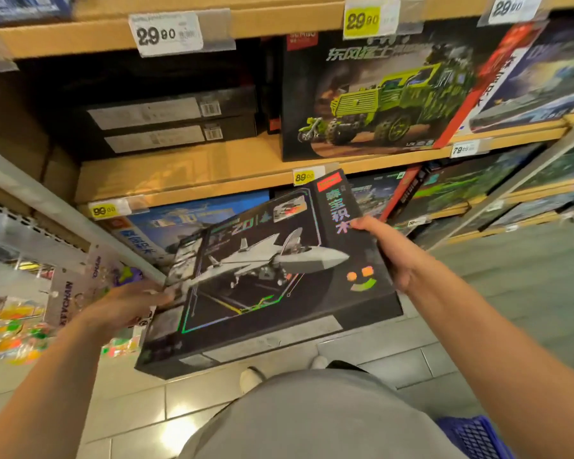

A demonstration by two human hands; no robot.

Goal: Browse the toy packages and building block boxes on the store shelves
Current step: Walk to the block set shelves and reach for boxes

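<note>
Both hands are gripping a black jet box (262,276) over the pale tiled floor (130,402): left hand (130,304) pinching its left edge, right hand (390,251) clasping its right. Wooden shelves (186,173) are carrying more boxes.

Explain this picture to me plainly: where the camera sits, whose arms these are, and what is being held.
There is no machine here. The one picture comes from a wide-angle camera worn on a person's head, looking forward and down, so the two arms reaching in are that person's own. The left hand grips the left edge of a black jet box, a building block set with a white fighter plane pictured on it. The right hand grips its right edge. The box is held in the air, tilted, in front of wooden store shelves. On a shelf above stands a green truck box, with price tags clipped along the shelf edges.
</note>
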